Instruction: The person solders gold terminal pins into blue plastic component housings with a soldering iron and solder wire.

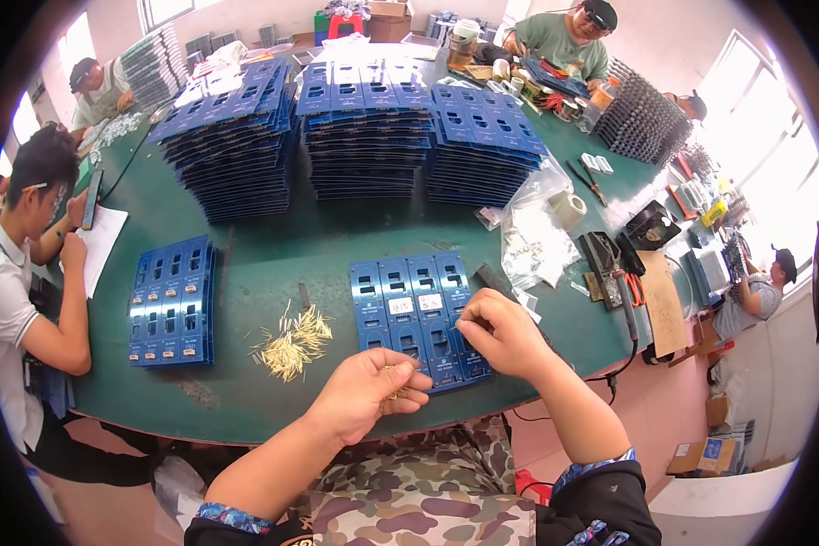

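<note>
A blue circuit-board panel point(369, 314) with rectangular cutouts and two white labels lies flat on the table in front of me. My left hand point(359, 391) is half curled at the panel's near left edge, its fingers closed around thin gold pins point(394, 394). Over the panel's right side, my right hand point(500, 335) is pinched with its fingertips close to the board. Whatever sits between those fingertips is too small to make out. A loose heap of gold pins point(293, 344) lies left of the panel.
Three tall stacks of blue panels point(364, 155) stand behind. At left is a short stack with white connectors point(168, 305). A plastic bag point(539, 241), pliers point(588, 182) and a soldering iron point(623, 305) with a cable lie right. Co-workers sit around the green table point(246, 409).
</note>
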`<state>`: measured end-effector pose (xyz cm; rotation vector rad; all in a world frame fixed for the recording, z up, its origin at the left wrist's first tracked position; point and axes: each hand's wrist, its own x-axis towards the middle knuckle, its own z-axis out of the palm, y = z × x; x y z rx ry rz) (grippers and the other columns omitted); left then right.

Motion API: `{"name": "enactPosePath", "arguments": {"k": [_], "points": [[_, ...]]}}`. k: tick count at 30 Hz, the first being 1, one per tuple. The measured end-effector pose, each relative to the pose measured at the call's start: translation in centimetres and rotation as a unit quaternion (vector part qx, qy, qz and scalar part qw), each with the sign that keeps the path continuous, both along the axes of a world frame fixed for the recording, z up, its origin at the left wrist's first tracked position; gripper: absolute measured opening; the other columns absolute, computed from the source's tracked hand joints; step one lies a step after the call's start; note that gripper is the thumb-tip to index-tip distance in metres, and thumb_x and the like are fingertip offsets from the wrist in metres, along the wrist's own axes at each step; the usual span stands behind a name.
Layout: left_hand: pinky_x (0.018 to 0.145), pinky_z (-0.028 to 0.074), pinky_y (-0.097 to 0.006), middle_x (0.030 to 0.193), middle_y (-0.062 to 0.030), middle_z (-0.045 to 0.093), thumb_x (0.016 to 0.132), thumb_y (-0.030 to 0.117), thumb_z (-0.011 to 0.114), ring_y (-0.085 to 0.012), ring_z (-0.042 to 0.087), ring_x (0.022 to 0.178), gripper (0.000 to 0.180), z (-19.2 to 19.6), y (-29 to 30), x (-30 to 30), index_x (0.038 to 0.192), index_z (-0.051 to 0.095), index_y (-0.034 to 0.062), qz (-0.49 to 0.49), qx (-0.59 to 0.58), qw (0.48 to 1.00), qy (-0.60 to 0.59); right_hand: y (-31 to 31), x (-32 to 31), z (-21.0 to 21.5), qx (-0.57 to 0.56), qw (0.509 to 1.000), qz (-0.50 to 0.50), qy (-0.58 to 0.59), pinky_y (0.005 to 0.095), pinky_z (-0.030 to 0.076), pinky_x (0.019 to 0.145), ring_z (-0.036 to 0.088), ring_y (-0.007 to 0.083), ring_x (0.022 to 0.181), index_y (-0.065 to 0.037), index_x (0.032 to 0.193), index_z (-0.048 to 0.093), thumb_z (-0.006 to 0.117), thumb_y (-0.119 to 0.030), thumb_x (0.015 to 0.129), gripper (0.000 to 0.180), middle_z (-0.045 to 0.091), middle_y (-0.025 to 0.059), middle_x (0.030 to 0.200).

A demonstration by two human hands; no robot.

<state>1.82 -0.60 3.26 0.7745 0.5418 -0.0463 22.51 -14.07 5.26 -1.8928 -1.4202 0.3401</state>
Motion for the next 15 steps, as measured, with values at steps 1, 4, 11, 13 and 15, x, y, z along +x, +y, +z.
{"name": "enactPosePath", "arguments": {"k": [1,4,11,13,15], "points": [[0.078,0.057,-0.030,0.103,-0.0159,0.067,0.099,0.017,0.056,-0.0214,0.068,0.087,0.025,0.01,0.12,0.00,0.115,0.055,-0.0021,-0.001,0.009,1.000,0.011,0.01,0.36,-0.33,-0.029,1.000,-0.005,-0.003,0.0383,0.049,0.067,0.062,0.0302,0.076,-0.003,0.084,0.063,0.066,-0.012,0.084,0.009,0.061,0.0121,0.085],[0.076,0.059,-0.031,0.103,-0.0180,0.067,0.098,0.016,0.057,-0.0243,0.069,0.088,0.022,-0.14,0.05,0.02,0.110,0.059,-0.0020,0.015,0.005,1.000,0.007,0.10,0.22,-0.44,-0.068,0.998,0.003,0.002,0.0388,0.050,0.068,0.062,0.0307,0.076,-0.004,0.084,0.064,0.066,-0.014,0.083,0.011,0.061,0.0121,0.085],[0.079,0.059,-0.033,0.104,-0.0201,0.067,0.097,0.008,0.053,-0.0270,0.069,0.090,0.020,0.39,0.19,0.28,0.113,0.058,-0.0050,0.046,-0.030,0.998,0.026,0.60,0.13,-1.03,-0.062,0.997,0.019,-0.052,0.0411,0.051,0.070,0.063,0.0327,0.077,-0.003,0.082,0.064,0.065,-0.014,0.082,0.011,0.061,0.0130,0.085],[0.080,0.059,-0.035,0.105,-0.0210,0.067,0.096,0.004,0.051,-0.0278,0.069,0.090,0.020,0.34,0.17,0.26,0.113,0.058,-0.0053,0.045,-0.024,0.998,0.020,0.65,0.07,-0.90,-0.064,0.995,0.026,-0.066,0.0416,0.051,0.070,0.062,0.0333,0.077,-0.003,0.081,0.063,0.064,-0.013,0.082,0.010,0.061,0.0136,0.084],[0.080,0.059,-0.034,0.105,-0.0211,0.067,0.096,0.005,0.051,-0.0277,0.069,0.091,0.020,0.13,0.14,0.24,0.113,0.058,-0.0051,0.044,-0.021,0.999,0.016,0.67,0.08,-0.91,-0.062,0.995,0.028,-0.071,0.0418,0.051,0.070,0.062,0.0336,0.077,-0.002,0.081,0.063,0.064,-0.013,0.082,0.010,0.061,0.0139,0.084]]}}
